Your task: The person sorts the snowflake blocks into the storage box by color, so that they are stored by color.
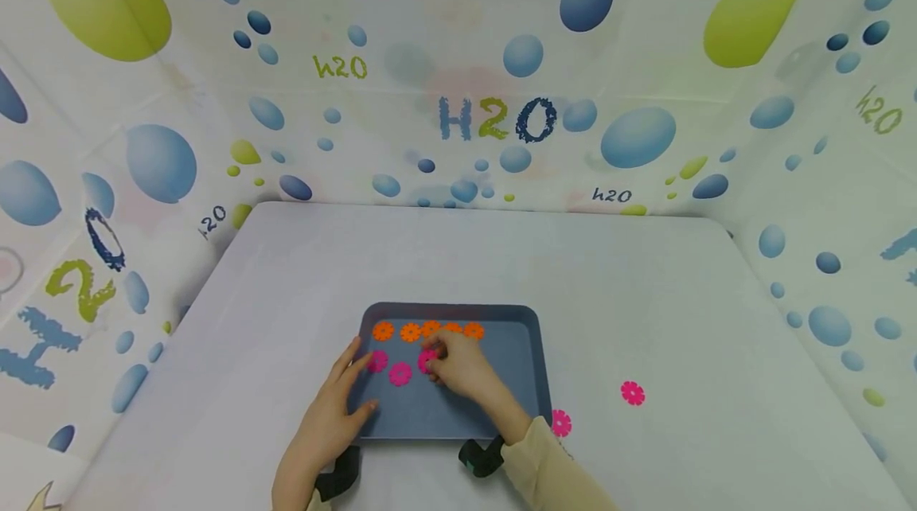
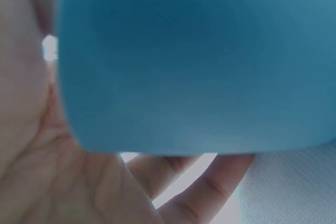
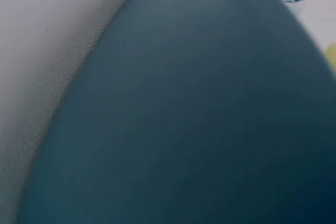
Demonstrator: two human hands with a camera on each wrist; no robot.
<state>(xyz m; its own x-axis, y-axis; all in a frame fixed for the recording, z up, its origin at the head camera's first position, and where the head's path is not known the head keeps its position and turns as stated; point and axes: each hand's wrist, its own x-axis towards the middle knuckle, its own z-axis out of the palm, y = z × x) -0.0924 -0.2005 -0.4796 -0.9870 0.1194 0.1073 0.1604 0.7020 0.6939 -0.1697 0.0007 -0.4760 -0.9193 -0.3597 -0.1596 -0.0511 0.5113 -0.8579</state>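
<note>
A blue-grey rectangular tray (image 1: pixel 473 415) lies on the white table, with a row of orange flower-shaped discs (image 1: pixel 383 331) along its far side. Two pink flower-shaped discs (image 1: pixel 400 374) lie nearer, in the tray's left half. My right hand (image 1: pixel 462 368) reaches over the tray and pinches another pink flower-shaped disc (image 1: pixel 426 360) between thumb and fingers, partly covering it. At the tray's left edge, my left hand (image 1: pixel 329 411) rests with fingers spread and extended. In the left wrist view the tray (image 2: pixel 194 77) hides much of that hand; the right wrist view shows mostly tray (image 3: pixel 173 103).
One pink disc (image 1: pixel 562 423) lies on the table against the tray's near right corner, and another (image 1: pixel 633 393) lies farther right. Black wrist mounts (image 1: pixel 481 458) sit below the tray's near edge. A patterned cloth wall (image 1: pixel 401 97) rises behind and beside the table (image 1: pixel 616 280).
</note>
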